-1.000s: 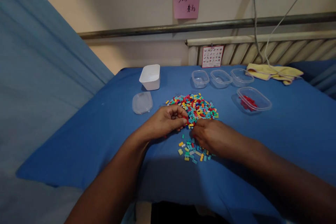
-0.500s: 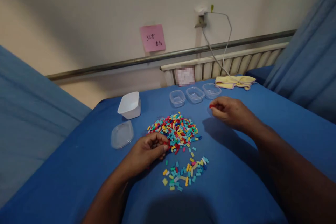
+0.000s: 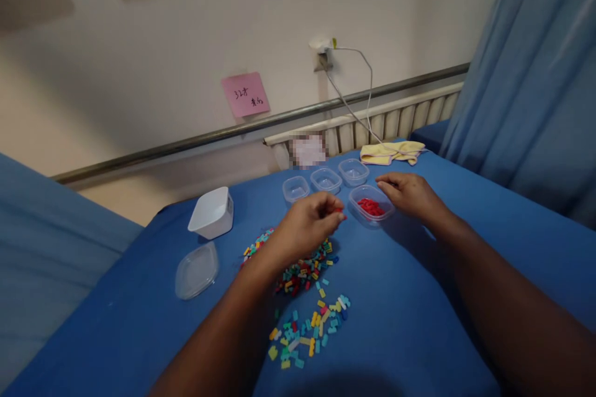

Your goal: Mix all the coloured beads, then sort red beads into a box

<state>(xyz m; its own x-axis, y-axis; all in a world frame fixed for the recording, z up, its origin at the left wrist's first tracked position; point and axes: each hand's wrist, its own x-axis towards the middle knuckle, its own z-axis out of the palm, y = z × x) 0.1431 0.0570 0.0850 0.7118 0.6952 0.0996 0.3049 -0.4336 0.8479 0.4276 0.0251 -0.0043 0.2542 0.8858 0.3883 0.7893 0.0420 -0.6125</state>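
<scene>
My left hand (image 3: 311, 223) hangs over the pile of small colourful toy bricks (image 3: 302, 273), its fingers closed on red toy bricks (image 3: 341, 213). Right of its fingertips stands a clear plastic container (image 3: 389, 213) with a heap of red bricks (image 3: 371, 206) in it. At that container's right rim is my right hand (image 3: 410, 192), thumb and fingers drawn together; whether anything is between them is hidden. Part of the pile lies behind my left hand and forearm. Nearer to me, a looser scatter of bricks (image 3: 311, 341) in yellow, teal and other colours lies on the blue cloth (image 3: 400, 322).
Along the back stand three clear containers: left (image 3: 296, 188), middle (image 3: 326, 180) and right (image 3: 353, 172). A yellow cloth (image 3: 391, 153) lies beside them. At left are a white tub (image 3: 212, 213) and a clear lid (image 3: 197, 271). A cable (image 3: 354, 113) hangs from the wall socket.
My left hand has risen from the pile and moved right with red bricks. My right hand stays by the container, and the red brick at its fingertips no longer shows. The view has shifted.
</scene>
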